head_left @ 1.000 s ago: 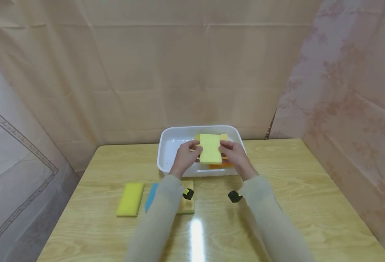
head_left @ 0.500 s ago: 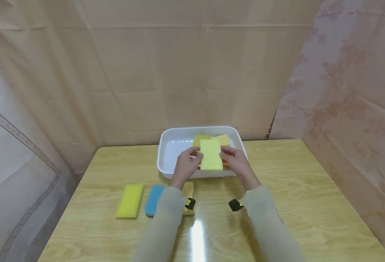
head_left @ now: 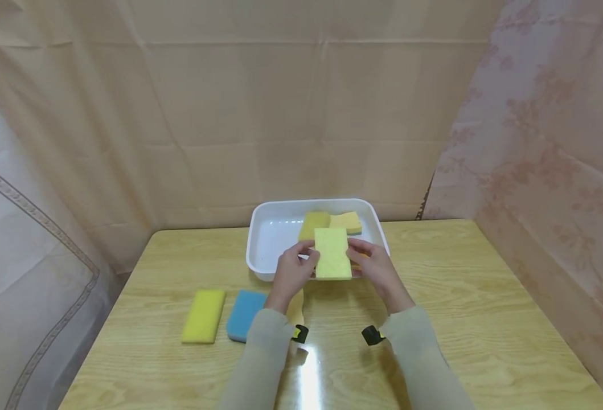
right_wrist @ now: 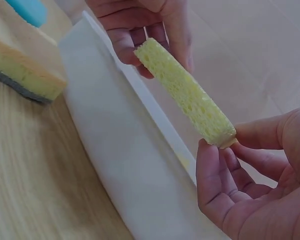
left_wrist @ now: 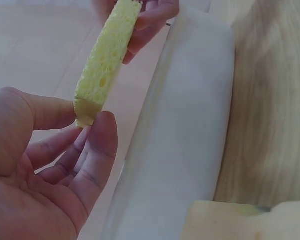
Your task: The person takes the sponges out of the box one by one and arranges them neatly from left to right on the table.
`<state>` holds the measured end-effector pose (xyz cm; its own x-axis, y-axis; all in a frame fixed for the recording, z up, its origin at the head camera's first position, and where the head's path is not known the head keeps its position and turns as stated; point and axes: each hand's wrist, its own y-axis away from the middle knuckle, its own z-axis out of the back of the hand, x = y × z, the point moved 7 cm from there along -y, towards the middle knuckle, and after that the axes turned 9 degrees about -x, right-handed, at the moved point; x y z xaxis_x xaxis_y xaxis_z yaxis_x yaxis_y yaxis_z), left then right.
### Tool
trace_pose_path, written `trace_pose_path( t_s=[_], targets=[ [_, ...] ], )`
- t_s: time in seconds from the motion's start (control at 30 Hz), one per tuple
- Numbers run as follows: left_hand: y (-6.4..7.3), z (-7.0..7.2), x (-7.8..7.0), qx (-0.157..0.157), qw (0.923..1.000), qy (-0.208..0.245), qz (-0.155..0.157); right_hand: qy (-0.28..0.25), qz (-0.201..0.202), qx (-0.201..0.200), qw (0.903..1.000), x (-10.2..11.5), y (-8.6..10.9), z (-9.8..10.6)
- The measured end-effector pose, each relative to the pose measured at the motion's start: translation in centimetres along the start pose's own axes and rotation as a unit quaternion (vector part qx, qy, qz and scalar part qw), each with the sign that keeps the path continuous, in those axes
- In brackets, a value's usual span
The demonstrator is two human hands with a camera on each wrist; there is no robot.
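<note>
A pale yellow sponge is held up between both hands, over the front rim of a white tray. My left hand pinches its left edge between thumb and fingers. On the opposite edge, my right hand pinches it the same way. Porous holes show along the side of the sponge in the right wrist view. Inside the tray lie a yellow sponge and a paler sponge. Something orange in there is mostly hidden behind my right hand.
On the table left of my arms lie a yellow sponge and a blue sponge. A cream-topped sponge with a dark underside is partly covered by my left wrist. A beige curtain hangs behind the table.
Both hands have drawn the pale yellow sponge back toward me, from over the tray's middle to its front rim. More of the sponges in the tray and the blue sponge now show.
</note>
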<state>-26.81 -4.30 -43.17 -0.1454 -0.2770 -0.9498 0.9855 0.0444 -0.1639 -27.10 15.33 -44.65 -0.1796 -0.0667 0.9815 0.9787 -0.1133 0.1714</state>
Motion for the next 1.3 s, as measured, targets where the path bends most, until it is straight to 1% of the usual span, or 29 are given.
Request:
trace_pose_path(
  t_s=[0.23, 0.37, 0.47, 0.57, 0.7, 0.87, 1.07, 1.2, 1.3],
  targets=[
    [1.3, -0.1, -0.1, 0.005, 0.9999, -0.011, -0.002, -0.003, 0.014, 0.000, 0.9999, -0.7, 1.3, 0.5],
    [2.2, 0.1, -0.1, 0.009, 0.9996, -0.023, -0.010, -0.009, 0.015, -0.005, 0.9998, -1.2, 2.3, 0.6],
    [2.9, 0.3, -0.1, 0.015, 0.9996, -0.024, -0.011, -0.010, 0.015, -0.010, 0.9998, -1.6, 3.1, 0.5],
    [3.5, 0.4, -0.1, 0.019, 0.9995, -0.027, -0.007, -0.015, 0.015, -0.015, 0.9997, -2.0, 3.9, 0.5],
    [4.2, 0.6, -0.1, 0.013, 0.9992, -0.038, 0.004, -0.018, 0.015, -0.015, 0.9996, -2.3, 4.8, 0.4],
    [5.0, 0.9, 0.2, 0.012, 0.9987, -0.049, 0.004, 0.001, 0.026, -0.014, 0.9996, -2.3, 5.7, 0.3],
    [5.7, 1.0, 0.4, 0.027, 0.9962, -0.083, -0.003, 0.024, 0.029, -0.009, 0.9993, -2.8, 6.5, 0.3],
    [6.2, 1.0, 0.6, 0.027, 0.9937, -0.109, 0.007, 0.021, 0.024, 0.005, 0.9995, -3.5, 6.9, 0.0],
    [6.5, 1.0, 0.8, 0.027, 0.9916, -0.125, 0.021, 0.018, 0.021, 0.016, 0.9995, -3.8, 7.1, -0.2]
  ],
)
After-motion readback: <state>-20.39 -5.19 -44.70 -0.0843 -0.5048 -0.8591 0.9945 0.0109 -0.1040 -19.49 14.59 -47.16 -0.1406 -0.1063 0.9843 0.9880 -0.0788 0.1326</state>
